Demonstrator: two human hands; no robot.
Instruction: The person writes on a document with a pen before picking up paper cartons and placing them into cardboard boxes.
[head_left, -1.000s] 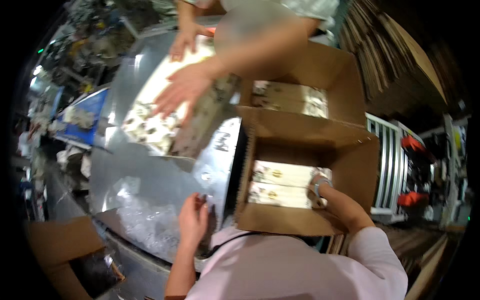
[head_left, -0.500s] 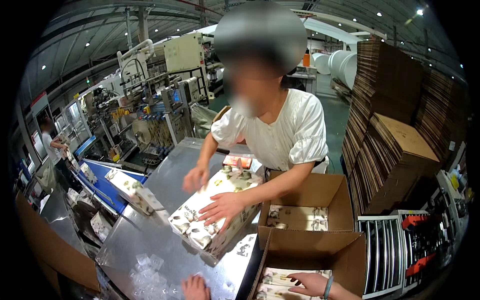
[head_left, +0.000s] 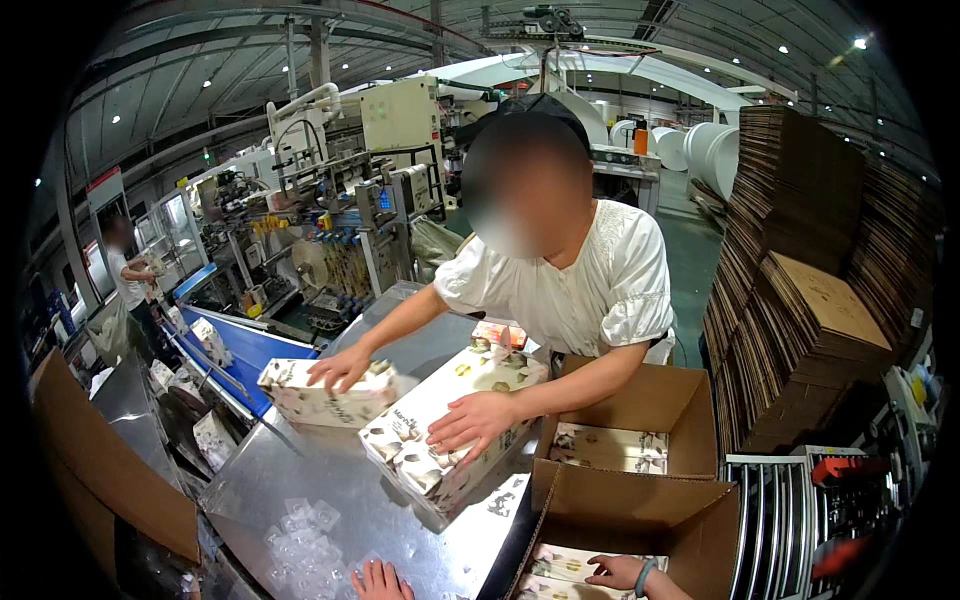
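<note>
At the lower edge, my left hand [head_left: 382,582] lies on the metal table [head_left: 440,555] with its fingers spread and nothing in them. Clear plastic pieces [head_left: 300,545] are heaped just beside it. My right hand [head_left: 620,573], a band at its wrist, reaches into the near cardboard carton [head_left: 690,535]. Its fingers are apart over the floral-printed packs [head_left: 560,562] lying inside; whether they touch is unclear. Across the table, a co-worker rests one hand [head_left: 472,425] on a large floral pack [head_left: 455,395] and the other [head_left: 340,368] on a smaller floral pack [head_left: 325,400].
A second open carton [head_left: 690,415] holding packs stands behind the near one. To the right are a roller conveyor [head_left: 770,530] and tall stacks of flattened cardboard [head_left: 790,330]. A blue conveyor belt [head_left: 235,355] carries packs at the left, near machinery [head_left: 320,250].
The co-worker's hand has moved onto the smaller pack, which now sits turned and closer to the large pack. My hands appear slightly lower in view, which has shifted.
</note>
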